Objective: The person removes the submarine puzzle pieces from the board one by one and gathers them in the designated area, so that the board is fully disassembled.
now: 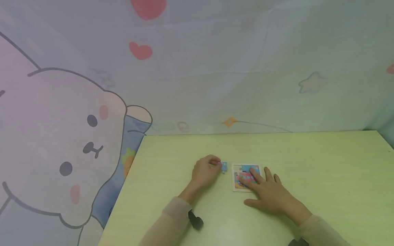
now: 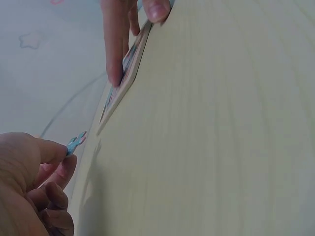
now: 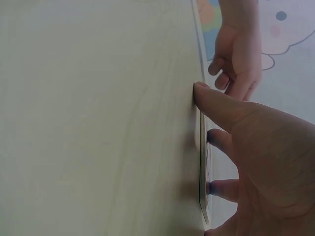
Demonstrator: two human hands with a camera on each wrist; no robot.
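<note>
Left sleeve (image 1: 167, 220) is seen near six o'clock. On the bench (image 1: 332, 164), the puzzle (image 1: 240, 169) is touched from four o'clock by the right hand (image 1: 271, 194), fingers spread; at its ten o'clock, a piece (image 1: 224, 166) is pinched by the left hand's (image 1: 205, 172) curled fingers.

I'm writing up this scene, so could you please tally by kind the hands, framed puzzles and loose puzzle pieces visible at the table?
Hands: 2 (left hand, right hand)
Framed puzzle: 1
Loose puzzle piece: 1, pinched in the left hand
Total: 4
</note>
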